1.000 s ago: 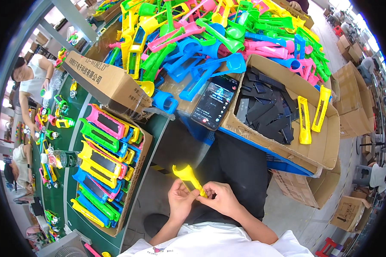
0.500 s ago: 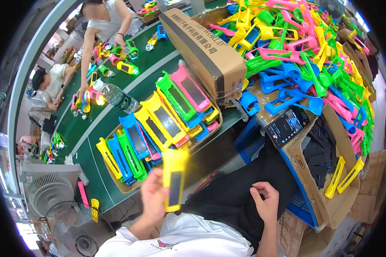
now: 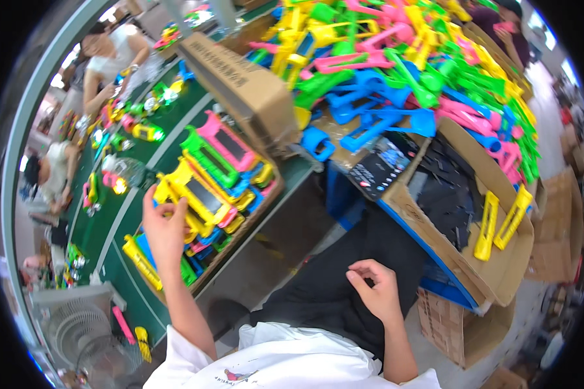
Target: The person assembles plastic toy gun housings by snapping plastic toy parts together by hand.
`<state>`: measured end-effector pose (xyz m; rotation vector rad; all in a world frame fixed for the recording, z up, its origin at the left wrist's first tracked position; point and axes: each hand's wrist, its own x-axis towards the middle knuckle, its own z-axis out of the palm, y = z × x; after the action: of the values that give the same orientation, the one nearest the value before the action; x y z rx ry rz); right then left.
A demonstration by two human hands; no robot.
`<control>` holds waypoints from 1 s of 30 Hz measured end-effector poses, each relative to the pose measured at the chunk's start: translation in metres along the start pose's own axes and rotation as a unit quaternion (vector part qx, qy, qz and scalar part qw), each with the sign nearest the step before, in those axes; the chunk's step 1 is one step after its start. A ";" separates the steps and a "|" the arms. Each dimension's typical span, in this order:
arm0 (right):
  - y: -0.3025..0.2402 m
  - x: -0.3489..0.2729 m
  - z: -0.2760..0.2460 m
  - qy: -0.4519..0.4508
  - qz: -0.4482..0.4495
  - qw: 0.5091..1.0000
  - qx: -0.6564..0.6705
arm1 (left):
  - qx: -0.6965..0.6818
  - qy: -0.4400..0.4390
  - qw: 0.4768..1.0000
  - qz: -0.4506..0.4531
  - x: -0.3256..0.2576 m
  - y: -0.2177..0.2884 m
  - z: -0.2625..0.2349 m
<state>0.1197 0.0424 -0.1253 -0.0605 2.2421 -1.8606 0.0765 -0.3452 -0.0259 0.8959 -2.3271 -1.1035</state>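
Observation:
My left hand is over an open cardboard box of plastic housings, its thumb and forefinger on either side of a yellow housing. Part of that piece is hidden behind the fingers. Beside it lie another yellow housing with a dark panel, a green one and a pink one. At the box's near end a yellow housing lies by blue and green ones. My right hand hovers above my dark trousers, fingers curled toward the thumb, with nothing visible in it.
A large pile of coloured plastic housings rises ahead, beside a closed carton. A phone lies by a carton of black panels, where two yellow housings rest. People work across the green table; a fan stands left.
My left hand has moved forward and left with the yellow housing, from near my body to the box. My right hand stays curled over my lap. The whole view has shifted.

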 end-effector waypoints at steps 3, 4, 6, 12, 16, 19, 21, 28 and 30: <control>-0.004 -0.005 -0.006 0.001 0.013 1.000 0.021 | 0.002 -0.013 1.000 0.025 0.006 -0.002 0.002; -0.008 -0.008 -0.008 0.001 0.005 1.000 0.020 | -0.020 -0.022 0.999 0.015 0.008 -0.006 0.002; -0.018 -0.012 -0.018 0.014 0.000 1.000 0.020 | -0.017 -0.044 0.999 0.025 0.008 -0.006 0.001; -0.072 -0.025 -0.098 0.205 -0.134 0.959 -0.142 | -0.009 -0.056 0.996 0.069 -0.009 0.013 -0.003; -0.100 0.008 -0.151 0.346 -0.112 0.893 -0.266 | 0.065 -0.002 0.982 0.176 -0.030 0.039 0.017; -0.097 0.038 -0.169 0.239 -0.124 0.892 -0.364 | -0.029 -0.019 0.973 0.229 -0.045 0.052 0.046; -0.093 0.045 -0.171 0.189 -0.126 0.888 -0.399 | -0.061 -0.089 0.966 0.236 -0.065 0.073 0.071; -0.089 0.055 -0.172 0.045 -0.032 0.934 -0.353 | -0.141 -0.323 0.864 0.360 -0.101 0.136 0.149; -0.090 0.054 -0.175 0.040 -0.014 0.936 -0.348 | -0.180 -0.366 0.826 0.390 -0.112 0.157 0.165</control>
<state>0.0224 0.1841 -0.0159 -0.1332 2.8489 -1.0002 -0.0022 -0.1040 -0.0103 -0.7253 -2.4539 -1.5416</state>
